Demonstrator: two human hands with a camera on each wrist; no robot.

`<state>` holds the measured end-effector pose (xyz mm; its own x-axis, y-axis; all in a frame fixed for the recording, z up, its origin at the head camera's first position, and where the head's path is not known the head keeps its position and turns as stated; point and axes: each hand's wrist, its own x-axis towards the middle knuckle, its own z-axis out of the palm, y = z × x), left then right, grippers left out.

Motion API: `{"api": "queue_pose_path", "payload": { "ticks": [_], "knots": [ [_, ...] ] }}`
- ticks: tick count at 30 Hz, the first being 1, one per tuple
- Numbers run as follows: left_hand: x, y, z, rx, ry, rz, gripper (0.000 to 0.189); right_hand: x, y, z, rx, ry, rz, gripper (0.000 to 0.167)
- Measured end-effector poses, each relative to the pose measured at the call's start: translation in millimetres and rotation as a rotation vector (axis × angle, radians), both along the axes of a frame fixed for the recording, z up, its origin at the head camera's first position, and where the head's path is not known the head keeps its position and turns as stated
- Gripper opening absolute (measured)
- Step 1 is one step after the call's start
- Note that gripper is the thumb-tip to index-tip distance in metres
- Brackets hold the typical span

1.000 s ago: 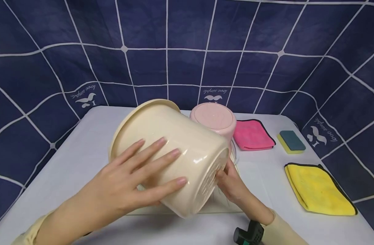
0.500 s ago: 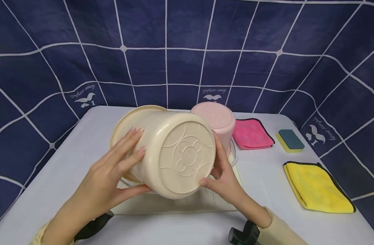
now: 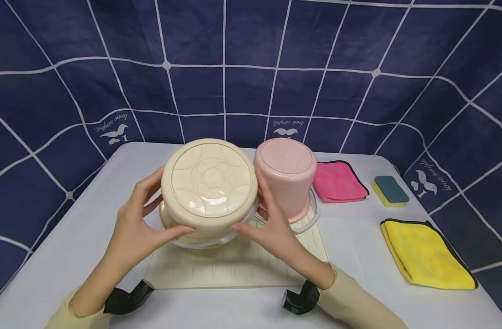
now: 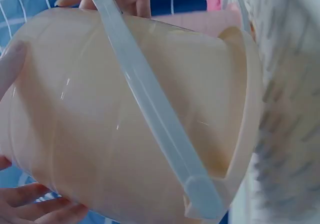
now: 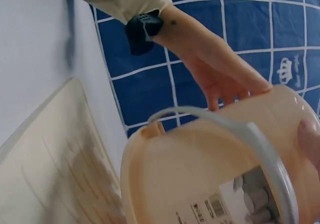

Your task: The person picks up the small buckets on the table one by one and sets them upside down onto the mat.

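Observation:
A cream bucket (image 3: 213, 178) is held upside down, its flower-patterned base facing up and slightly toward me. My left hand (image 3: 136, 226) grips its left side near the base, thumb in front. On the opposite side my right hand (image 3: 273, 226) holds it the same way. The bucket's pale grey handle (image 4: 150, 98) hangs across its wall in the left wrist view. A printed label (image 5: 252, 199) shows on the wall in the right wrist view. Below the rim lies a cream ribbed mat (image 3: 234, 269); whether they touch I cannot tell.
A smaller pink bucket (image 3: 287, 169) stands upside down on the mat, close to my right hand. Farther right lie a folded pink cloth (image 3: 339, 180), a green and yellow sponge (image 3: 390, 191) and a folded yellow cloth (image 3: 429, 253). A blue checked curtain (image 3: 251, 41) hangs behind.
The cream bucket has turned from lying sideways to base up and has come lower. My left hand has shifted from its wall to near the base; my right hand has moved left.

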<state>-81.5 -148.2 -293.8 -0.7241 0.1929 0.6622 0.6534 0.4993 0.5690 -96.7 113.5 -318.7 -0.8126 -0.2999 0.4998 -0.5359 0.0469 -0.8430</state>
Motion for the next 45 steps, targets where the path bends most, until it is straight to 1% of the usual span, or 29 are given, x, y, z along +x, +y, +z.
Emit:
{"api": "queue_pose_path", "payload": {
  "ticks": [2,3,6,9,11,13,16,17,19,22,25,30,35,38,42,45],
  "knots": [
    [-9.3,-7.0,-5.5,0.027,-0.053,0.006,0.114,-8.9,-10,-2.2,0.0,-0.001,-0.013,0.105],
    [-15.0,-10.7,-8.6,0.045,-0.08,0.001,0.113,-12.0,-16,-0.6,-0.007,-0.007,-0.016,0.104],
    [-34.6,-23.3,-20.0,0.095,-0.161,-0.024,0.108,-28.0,-30,-6.0,0.002,-0.015,-0.031,0.101],
    [-54.2,-33.1,-33.0,0.13,-0.214,-0.044,0.103,-42.9,-39,-11.9,0.079,-0.012,-0.081,0.099],
    [-66.4,-36.8,-41.7,0.143,-0.251,-0.055,0.099,-53.8,-42,-19.1,0.134,-0.001,-0.122,0.098],
    [-77.7,-37.6,-50.4,0.157,-0.294,-0.086,0.095,-59.5,-43,-23.7,0.16,-0.016,-0.16,0.098],
    [-89.7,-35.5,-58.5,0.176,-0.354,-0.129,0.091,-63.3,-42,-31.1,0.186,-0.02,-0.205,0.099],
    [-92.7,-34.6,-59.7,0.181,-0.368,-0.141,0.09,-63.7,-41,-32.9,0.187,-0.019,-0.213,0.1],
    [-96.9,-34.4,-60.5,0.192,-0.373,-0.149,0.088,-64.6,-41,-34.8,0.204,0.003,-0.233,0.101],
    [-100.7,-35.2,-58.0,0.193,-0.369,-0.157,0.088,-65.6,-42,-35.7,0.191,0.026,-0.23,0.102],
    [-104.7,-36.6,-56.3,0.184,-0.369,-0.167,0.088,-67.1,-43,-37.8,0.182,0.02,-0.226,0.102],
    [-111.5,-38.6,-54.8,0.195,-0.381,-0.189,0.088,-70.3,-42,-43.0,0.201,0.028,-0.216,0.1],
    [-125.0,-41.5,-55.3,0.213,-0.377,-0.233,0.087,-74.4,-40,-46.8,0.23,0.036,-0.198,0.101],
    [-132.6,-43.0,-57.6,0.235,-0.381,-0.257,0.085,-76.5,-39,-49.6,0.251,0.042,-0.183,0.103],
    [-138.4,-42.2,-62.5,0.272,-0.398,-0.31,0.084,-76.1,-35,-56.6,0.27,0.07,-0.177,0.101],
    [-140.7,-42.1,-64.0,0.289,-0.406,-0.342,0.084,-71.4,-28,-62.2,0.304,0.037,-0.17,0.097]
  ]
}}
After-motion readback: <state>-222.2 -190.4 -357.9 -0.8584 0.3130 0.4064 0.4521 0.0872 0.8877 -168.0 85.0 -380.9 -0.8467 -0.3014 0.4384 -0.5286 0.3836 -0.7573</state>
